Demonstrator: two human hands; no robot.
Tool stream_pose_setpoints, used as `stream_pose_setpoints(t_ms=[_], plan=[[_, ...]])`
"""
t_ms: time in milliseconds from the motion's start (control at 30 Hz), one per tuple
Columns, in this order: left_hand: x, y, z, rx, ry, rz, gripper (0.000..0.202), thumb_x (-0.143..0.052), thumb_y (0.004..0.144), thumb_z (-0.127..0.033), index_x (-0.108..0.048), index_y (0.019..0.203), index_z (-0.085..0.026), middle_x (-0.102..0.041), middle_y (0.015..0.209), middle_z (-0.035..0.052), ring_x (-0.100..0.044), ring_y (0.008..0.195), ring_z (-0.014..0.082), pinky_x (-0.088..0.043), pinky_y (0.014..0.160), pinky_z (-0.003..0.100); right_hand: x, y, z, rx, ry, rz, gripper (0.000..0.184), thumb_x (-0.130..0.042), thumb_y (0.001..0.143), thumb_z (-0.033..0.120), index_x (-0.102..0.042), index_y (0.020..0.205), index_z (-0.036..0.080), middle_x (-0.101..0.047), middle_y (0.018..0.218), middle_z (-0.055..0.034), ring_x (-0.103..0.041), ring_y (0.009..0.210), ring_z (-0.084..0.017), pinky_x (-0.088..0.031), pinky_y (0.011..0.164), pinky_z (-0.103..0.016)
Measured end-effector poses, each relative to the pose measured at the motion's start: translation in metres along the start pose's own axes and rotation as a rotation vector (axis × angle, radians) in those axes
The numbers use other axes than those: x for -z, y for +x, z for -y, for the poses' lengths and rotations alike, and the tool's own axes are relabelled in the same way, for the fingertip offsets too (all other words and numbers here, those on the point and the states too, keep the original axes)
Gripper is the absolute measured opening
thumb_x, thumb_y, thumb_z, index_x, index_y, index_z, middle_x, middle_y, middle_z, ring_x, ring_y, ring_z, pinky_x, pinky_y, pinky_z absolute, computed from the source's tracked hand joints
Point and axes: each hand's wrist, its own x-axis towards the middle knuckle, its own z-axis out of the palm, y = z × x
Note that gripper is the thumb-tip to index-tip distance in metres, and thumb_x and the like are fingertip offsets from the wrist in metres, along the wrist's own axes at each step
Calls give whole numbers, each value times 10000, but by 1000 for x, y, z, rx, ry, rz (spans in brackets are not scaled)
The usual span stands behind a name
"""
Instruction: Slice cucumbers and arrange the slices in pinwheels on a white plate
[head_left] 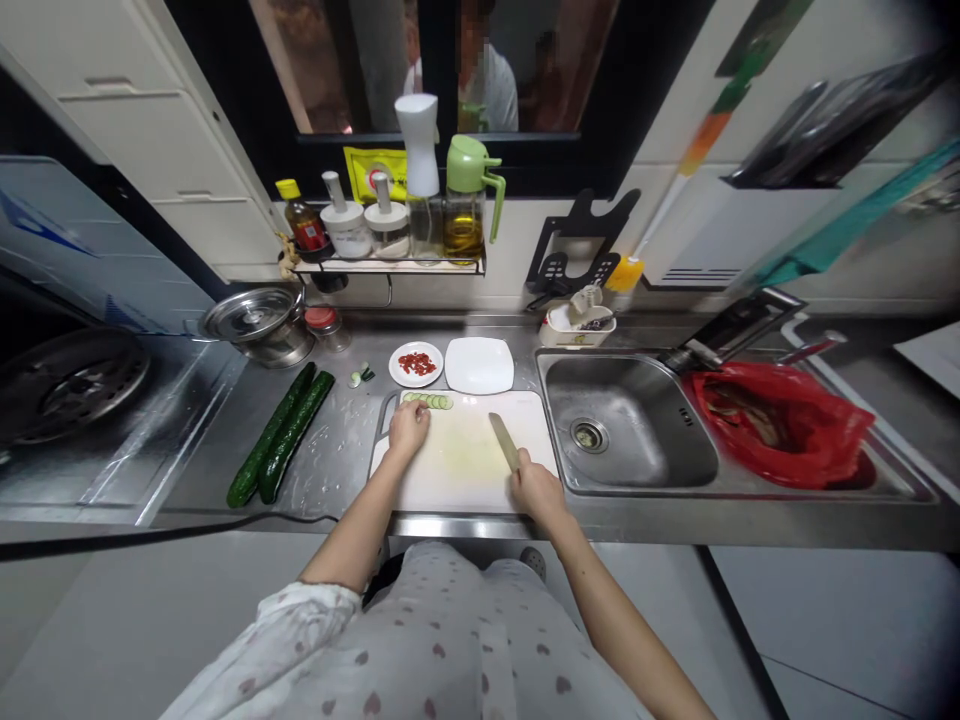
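A white cutting board (480,490) lies on the steel counter in front of me. Along its far left edge, thin cucumber slices (439,402) overlap in a row. My left hand (409,428) is right at this row, fingers curled together at its near side; whether a slice is between them is hidden. My right hand (536,487) grips the handle of a kitchen knife (504,440), its blade pointing away and slightly left over the board's right half. Behind the board are a plate of chopped red chilli (417,364) and a white square plate (478,365).
Two whole cucumbers (296,435) lie to the left, with cucumber ends (362,375) farther back. A steel pot (259,320) stands behind them. To the right are the sink (630,420) and a red plastic bag (780,420). Bottles fill a wall rack (390,266).
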Motion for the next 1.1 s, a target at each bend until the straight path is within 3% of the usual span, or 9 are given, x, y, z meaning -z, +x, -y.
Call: stream_pose_setpoints(t_ms=[200,433,667,867,933,1100], plan=[[-13,13,-31,0,150,88,364,-515,879,-313,-608,1218,-218,-615,1149,114,-568,1042,244,-428,871,326,0,-1,0,10,20,-11,305,-368,891,188,-439,1186,162,-671,921,-114,-650,885,-220,-356,691,-289],[-16,22,-38,-42,260,152,329,-486,899,-300,-630,1182,-217,-582,1133,128,-566,1030,262,-429,851,345,-1,0,-2,14,21,-13,309,-354,886,183,-445,1181,165,-674,918,-113,-653,875,-226,-358,687,-291],[-19,24,-41,-32,163,121,261,-528,843,-167,-641,1072,-221,-600,1140,103,-562,1031,245,-428,820,319,0,2,-4,16,21,10,307,-351,899,195,-445,1190,167,-673,931,-121,-648,884,-224,-367,699,-287],[-12,19,-37,-63,-36,116,245,-455,839,-103,-657,948,-187,-681,982,69,-591,922,198,-431,811,297,-2,2,-3,25,16,-1,312,-358,888,169,-441,1189,163,-679,930,-124,-653,895,-230,-381,707,-291],[-7,15,-31,-84,-147,201,234,-472,825,-125,-671,938,-173,-692,923,52,-600,826,169,-442,752,269,-2,2,-3,29,14,-7,307,-362,883,162,-441,1179,164,-685,919,-121,-658,886,-233,-385,699,-291],[-3,4,-15,-190,-336,573,214,-533,774,-181,-697,906,-141,-663,732,19,-574,654,122,-430,607,211,-1,1,-2,39,0,-16,308,-378,875,158,-434,1178,169,-691,938,-119,-666,884,-236,-392,695,-293]])
